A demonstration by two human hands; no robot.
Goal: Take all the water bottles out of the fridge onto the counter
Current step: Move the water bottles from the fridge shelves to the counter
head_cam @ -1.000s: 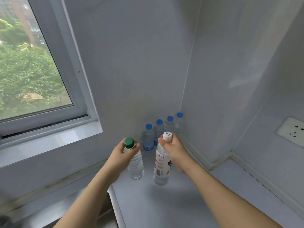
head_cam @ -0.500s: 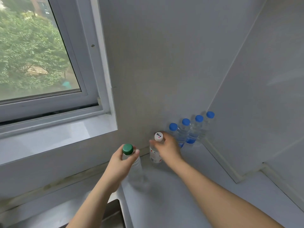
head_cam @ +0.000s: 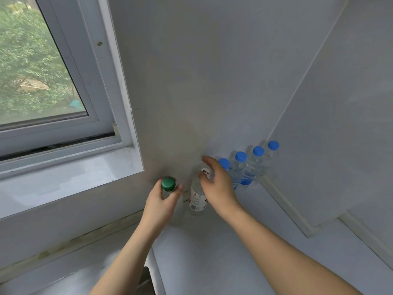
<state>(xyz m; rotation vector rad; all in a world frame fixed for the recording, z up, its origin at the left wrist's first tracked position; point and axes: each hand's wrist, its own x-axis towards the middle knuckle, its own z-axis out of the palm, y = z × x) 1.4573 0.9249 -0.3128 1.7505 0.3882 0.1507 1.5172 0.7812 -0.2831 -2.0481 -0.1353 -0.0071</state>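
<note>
Now the green-capped bottle point(head_cam: 169, 186) is held near its top by the left hand point(head_cam: 161, 202), with the fingers and thumb curled round the neck in a tight grip. Its clear body is mostly hidden by the hand. Just beside it, the white-capped bottle point(head_cam: 197, 199) is seen standing upright on the grey desk point(head_cam: 212, 252), close to the wall. The right hand point(head_cam: 219, 186) is held over its cap with the fingers spread and loose, and nothing is gripped by it. Four blue-capped bottles point(head_cam: 240, 169) are lined up in a row along the wall, reaching into the corner. A window point(head_cam: 42, 71) is seen at the left.
</note>
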